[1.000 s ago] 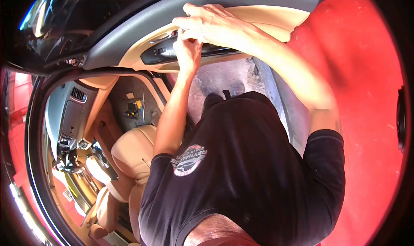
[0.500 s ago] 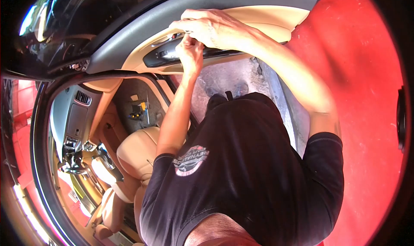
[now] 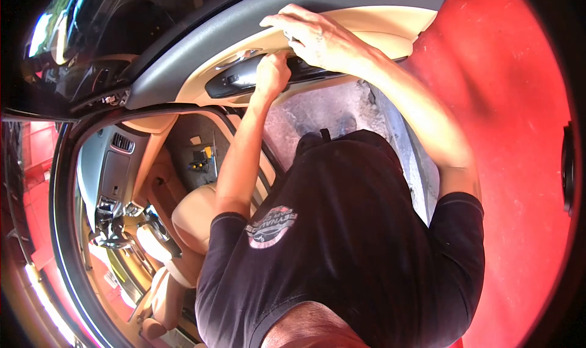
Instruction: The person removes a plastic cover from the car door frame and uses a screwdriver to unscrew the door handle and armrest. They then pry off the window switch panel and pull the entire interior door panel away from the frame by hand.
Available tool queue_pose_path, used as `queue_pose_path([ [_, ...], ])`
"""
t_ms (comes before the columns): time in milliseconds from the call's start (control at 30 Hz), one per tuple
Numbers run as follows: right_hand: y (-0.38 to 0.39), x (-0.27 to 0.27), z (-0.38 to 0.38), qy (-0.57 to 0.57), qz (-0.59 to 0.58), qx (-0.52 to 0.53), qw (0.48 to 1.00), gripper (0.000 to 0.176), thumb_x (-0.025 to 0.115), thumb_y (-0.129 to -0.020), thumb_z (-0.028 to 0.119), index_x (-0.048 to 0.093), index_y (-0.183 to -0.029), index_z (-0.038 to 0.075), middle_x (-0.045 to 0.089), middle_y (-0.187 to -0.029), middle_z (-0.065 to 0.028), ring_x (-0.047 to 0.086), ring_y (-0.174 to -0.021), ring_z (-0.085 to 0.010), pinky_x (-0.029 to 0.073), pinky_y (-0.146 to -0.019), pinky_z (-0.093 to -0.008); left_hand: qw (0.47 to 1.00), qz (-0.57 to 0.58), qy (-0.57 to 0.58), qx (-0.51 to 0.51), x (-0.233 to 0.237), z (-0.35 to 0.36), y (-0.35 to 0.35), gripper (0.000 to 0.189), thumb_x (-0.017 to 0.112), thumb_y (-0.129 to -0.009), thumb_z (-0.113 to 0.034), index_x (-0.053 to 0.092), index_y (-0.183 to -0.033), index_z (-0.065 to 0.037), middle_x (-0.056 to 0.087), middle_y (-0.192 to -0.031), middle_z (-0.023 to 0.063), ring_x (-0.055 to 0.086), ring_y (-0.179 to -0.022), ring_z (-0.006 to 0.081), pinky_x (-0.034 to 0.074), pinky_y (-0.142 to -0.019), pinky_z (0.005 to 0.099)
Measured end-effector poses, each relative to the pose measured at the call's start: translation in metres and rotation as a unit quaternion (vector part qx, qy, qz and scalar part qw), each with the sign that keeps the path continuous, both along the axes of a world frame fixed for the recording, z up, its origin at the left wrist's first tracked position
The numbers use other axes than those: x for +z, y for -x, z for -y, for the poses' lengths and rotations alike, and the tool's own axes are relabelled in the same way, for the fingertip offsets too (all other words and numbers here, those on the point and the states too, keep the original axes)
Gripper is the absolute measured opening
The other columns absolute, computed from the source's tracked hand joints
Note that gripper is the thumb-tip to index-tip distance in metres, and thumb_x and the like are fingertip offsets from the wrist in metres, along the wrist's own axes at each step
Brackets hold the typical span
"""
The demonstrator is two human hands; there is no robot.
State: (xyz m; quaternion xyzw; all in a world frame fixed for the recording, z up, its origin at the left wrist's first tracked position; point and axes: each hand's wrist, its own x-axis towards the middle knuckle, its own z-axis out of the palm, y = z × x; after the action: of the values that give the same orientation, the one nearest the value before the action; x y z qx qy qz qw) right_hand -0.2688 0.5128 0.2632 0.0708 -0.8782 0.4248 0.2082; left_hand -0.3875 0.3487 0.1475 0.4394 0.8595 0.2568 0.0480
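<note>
An open car door fills the top of the view, with a tan door panel (image 3: 360, 23) and a dark armrest panel (image 3: 244, 76) carrying switches. My left hand (image 3: 273, 73) is closed in a fist against the armrest panel; what its fingers grip, if anything, is hidden. Just above and to the right, my right hand (image 3: 317, 39) hovers close to the tan panel with fingers apart and nothing visible in them. A chrome inner door handle (image 3: 241, 57) lies left of my hands.
On the left, the car's doorway shows a tan seat (image 3: 195, 217), the dashboard (image 3: 116, 171) and small yellow-and-black tools (image 3: 200, 162) on the floor mat. A red surface (image 3: 513, 165) spans the right side. Grey concrete floor (image 3: 311, 110) shows below the door.
My right hand has moved right and away from my left hand, its fingers lifting. My left hand has shifted slightly right along the armrest panel. The view has shifted a little.
</note>
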Motion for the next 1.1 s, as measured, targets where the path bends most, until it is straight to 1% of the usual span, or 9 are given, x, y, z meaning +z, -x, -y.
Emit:
queue_pose_path([
  [167,-0.012,-0.004,-0.004,-0.003,-0.036,-0.05,0.998,0.048,0.063,-0.094,0.005,0.057,-0.141,0.012,0.061,-0.125,-0.0138,0.065,-0.107,-0.0326,0.054,-0.094,-0.0424,0.97,-0.037,0.231,-0.07,-0.026,-0.026,0.021,0.032,0.055,-0.086,-0.008,0.075,-0.11,-0.002,0.075,-0.096,0.0244,0.074,-0.092,0.0405,0.056,-0.089,0.0492],
  [200,-0.016,-0.002,-0.002,-0.015,-0.03,-0.071,0.997,0.046,0.066,-0.095,0.012,0.057,-0.14,0.012,0.064,-0.121,-0.0148,0.067,-0.104,-0.0335,0.056,-0.091,-0.0432,0.981,0.008,0.183,-0.069,-0.062,-0.026,0.036,0.036,0.053,-0.093,-0.013,0.067,-0.123,-0.002,0.069,-0.121,0.0276,0.066,-0.116,0.0424,0.051,-0.1,0.0507],
  [300,-0.022,-0.005,-0.003,-0.049,-0.004,-0.11,0.993,0.047,0.067,-0.096,0.015,0.055,-0.141,0.012,0.068,-0.109,-0.0163,0.069,-0.094,-0.0352,0.057,-0.083,-0.0448,0.967,-0.103,0.187,-0.142,-0.11,-0.035,0.057,0.045,0.052,-0.097,-0.016,0.058,-0.14,-0.005,0.057,-0.144,0.026,0.054,-0.136,0.0392,0.043,-0.112,0.0486],
  [367,-0.031,-0.006,0.0,-0.023,0.022,-0.128,0.991,0.048,0.068,-0.097,0.017,0.054,-0.142,0.012,0.069,-0.103,-0.0165,0.069,-0.089,-0.0357,0.057,-0.079,-0.0456,0.957,0.007,0.26,-0.126,-0.113,-0.043,0.064,0.048,0.05,-0.099,-0.016,0.053,-0.146,-0.006,0.051,-0.151,0.0246,0.05,-0.14,0.0381,0.041,-0.114,0.048],
  [433,-0.037,-0.005,0.002,0.005,0.046,-0.144,0.988,0.049,0.069,-0.097,0.018,0.053,-0.143,0.012,0.069,-0.097,-0.0166,0.069,-0.084,-0.0361,0.057,-0.076,-0.0464,0.959,0.116,0.213,-0.146,-0.109,-0.045,0.067,0.043,0.049,-0.1,-0.015,0.057,-0.142,-0.005,0.056,-0.146,0.0259,0.052,-0.138,0.0389,0.042,-0.113,0.0484],
  [500,-0.043,-0.004,0.003,0.071,0.064,-0.159,0.983,0.047,0.068,-0.097,0.016,0.052,-0.14,0.011,0.069,-0.094,-0.0166,0.069,-0.081,-0.0361,0.056,-0.073,-0.0464,0.929,0.116,0.318,-0.147,-0.098,-0.053,0.067,0.04,0.051,-0.099,-0.016,0.062,-0.135,-0.004,0.063,-0.136,0.0269,0.059,-0.13,0.0413,0.046,-0.108,0.0487],
  [567,-0.045,-0.006,0.003,0.092,0.068,-0.167,0.979,0.043,0.068,-0.096,0.014,0.054,-0.136,0.01,0.069,-0.095,-0.0163,0.069,-0.081,-0.0359,0.055,-0.073,-0.0455,0.955,0.071,0.256,-0.129,-0.087,-0.045,0.06,0.033,0.052,-0.089,-0.013,0.075,-0.107,0.004,0.072,-0.112,0.0297,0.071,-0.106,0.0414,0.054,-0.094,0.049],
  [900,-0.052,-0.002,-0.02,0.077,0.03,-0.07,0.994,0.029,0.06,-0.09,0.0,0.06,-0.118,0.007,0.067,-0.105,-0.0155,0.064,-0.092,-0.0305,0.052,-0.08,-0.0419,0.966,0.133,0.22,0.021,-0.085,-0.038,0.05,0.038,0.053,-0.089,-0.016,0.073,-0.109,0.008,0.07,-0.115,0.0326,0.068,-0.112,0.0447,0.053,-0.1,0.0479],
  [1100,-0.066,0.02,-0.036,0.088,0.059,-0.069,0.992,0.029,0.06,-0.085,0.002,0.059,-0.114,0.006,0.064,-0.095,-0.0115,0.062,-0.079,-0.0226,0.05,-0.072,-0.0351,0.942,0.268,0.2,0.035,-0.057,-0.036,0.042,0.027,0.064,-0.083,-0.017,0.078,-0.095,0.004,0.076,-0.085,0.0214,0.074,-0.08,0.0317,0.057,-0.077,0.0414],
])
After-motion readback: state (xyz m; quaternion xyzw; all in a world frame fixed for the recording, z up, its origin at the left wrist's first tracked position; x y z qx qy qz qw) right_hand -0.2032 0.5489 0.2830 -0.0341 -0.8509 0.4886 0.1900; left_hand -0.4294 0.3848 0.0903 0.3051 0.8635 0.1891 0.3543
